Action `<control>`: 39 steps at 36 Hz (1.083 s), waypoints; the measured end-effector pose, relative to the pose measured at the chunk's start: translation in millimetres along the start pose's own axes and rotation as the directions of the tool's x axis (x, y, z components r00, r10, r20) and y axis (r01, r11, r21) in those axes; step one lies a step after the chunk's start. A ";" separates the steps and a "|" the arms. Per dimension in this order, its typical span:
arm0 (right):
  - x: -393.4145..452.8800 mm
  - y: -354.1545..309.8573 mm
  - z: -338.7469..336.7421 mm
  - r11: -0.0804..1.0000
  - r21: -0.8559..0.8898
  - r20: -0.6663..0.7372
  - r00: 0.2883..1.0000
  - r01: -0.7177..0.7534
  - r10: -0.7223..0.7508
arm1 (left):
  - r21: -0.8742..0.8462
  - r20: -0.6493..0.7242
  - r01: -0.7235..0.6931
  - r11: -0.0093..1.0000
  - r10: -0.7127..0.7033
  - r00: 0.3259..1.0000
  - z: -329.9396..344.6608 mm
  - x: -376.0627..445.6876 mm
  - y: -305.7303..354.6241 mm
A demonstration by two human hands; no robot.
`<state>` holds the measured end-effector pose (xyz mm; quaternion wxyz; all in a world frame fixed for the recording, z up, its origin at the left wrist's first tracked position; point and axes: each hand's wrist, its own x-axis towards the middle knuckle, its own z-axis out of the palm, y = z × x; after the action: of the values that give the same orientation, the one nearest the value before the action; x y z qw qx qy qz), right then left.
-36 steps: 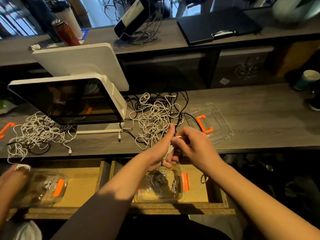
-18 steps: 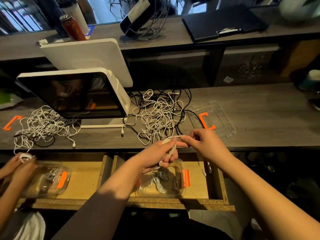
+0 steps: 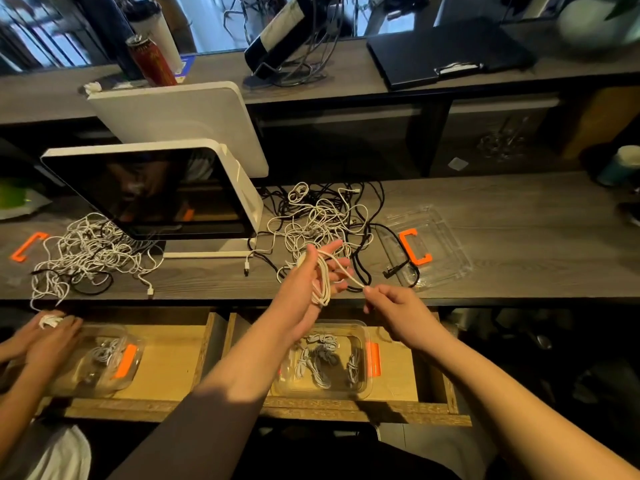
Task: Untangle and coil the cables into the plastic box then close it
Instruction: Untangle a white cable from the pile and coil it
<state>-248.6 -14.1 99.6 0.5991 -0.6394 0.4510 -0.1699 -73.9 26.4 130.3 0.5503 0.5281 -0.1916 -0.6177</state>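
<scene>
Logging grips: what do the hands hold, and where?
A thin white cable: loops wrapped round the left hand's fingers, its free end pinched by the right hand.

White cable (image 3: 323,278) looped round fingers (image 3: 334,265) — clear box (image 3: 322,362) open below.

A long counter (image 3: 502,237) of dark grey wood grain runs across the view, with an open drawer (image 3: 398,408) of pale yellowish wood under its near edge. Behind it stands a higher shelf (image 3: 346,74) of the same dark wood on black uprights, shadowed beneath. Past the shelf's far edge, bluish daylight comes through windows (image 3: 207,29); the counter itself lies under dim, warm light.
</scene>
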 end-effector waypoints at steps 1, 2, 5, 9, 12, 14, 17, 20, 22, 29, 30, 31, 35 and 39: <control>-1.0 1.2 2.1 1.000 0.011 0.022 1.000 -0.001 0.001 | -0.063 0.001 0.006 0.998 -0.006 1.000 -0.1 1.5 2.1; -2.3 1.5 4.4 1.000 0.016 0.043 0.999 0.001 -0.002 | -0.122 0.003 0.011 0.993 -0.010 1.000 -0.5 2.6 3.3; -3.8 2.2 13.4 1.000 0.019 0.079 0.997 0.017 -0.019 | -0.247 0.005 0.017 0.969 -0.016 1.000 2.1 3.9 4.6; -3.9 4.0 28.5 1.000 0.027 0.113 0.994 0.005 -0.008 | -0.358 -0.048 -0.035 0.933 0.019 0.999 4.4 7.5 3.7; -4.8 5.5 39.0 0.998 0.065 0.131 0.991 -0.012 0.003 | -0.383 -0.103 -0.060 0.922 0.021 0.994 1.2 11.1 3.5; -6.1 8.2 43.2 0.998 0.064 0.142 0.990 -0.019 0.010 | -0.406 -0.137 -0.065 0.912 0.010 0.991 -3.1 13.3 3.1; -11.7 4.7 43.0 0.999 0.037 0.148 0.989 -0.025 0.019 | -0.429 -0.177 -0.088 0.899 0.012 0.984 -10.0 16.0 3.2; -17.1 5.6 44.7 0.999 -0.035 0.180 0.983 -0.015 0.021 | -0.344 -0.252 -0.120 0.931 0.031 0.967 -16.3 18.1 2.4; -21.8 2.9 48.1 0.996 -0.090 0.206 0.978 -0.014 0.033 | -0.223 -0.311 -0.130 0.966 0.055 0.949 -19.0 18.6 1.4; -33.0 -11.2 60.5 0.985 -0.165 0.277 0.961 0.045 0.002 | 0.378 -0.334 -0.145 0.914 0.281 0.900 -14.3 11.3 -4.6; -33.2 -14.3 60.5 0.987 -0.155 0.280 0.960 0.044 0.001 | 0.435 -0.321 -0.145 0.889 0.304 0.897 -13.4 9.8 -4.8; -33.3 -17.5 60.3 0.987 -0.145 0.282 0.959 0.062 -0.019 | 0.489 -0.302 -0.143 0.861 0.321 0.898 -13.0 8.5 -5.3; -32.7 -32.0 54.8 0.942 -0.259 0.290 0.947 0.216 -0.138 | 0.655 -0.192 -0.126 0.745 0.326 0.926 -14.0 3.2 -4.7; -28.2 -42.6 43.2 0.835 -0.422 0.273 0.928 0.354 -0.256 | 0.681 -0.063 -0.042 0.731 0.116 0.991 -18.2 2.3 -1.1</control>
<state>-215.1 29.2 138.2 0.4370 -0.8416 0.3059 -0.0841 -58.4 31.0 121.7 0.3547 0.7140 -0.3977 -0.4541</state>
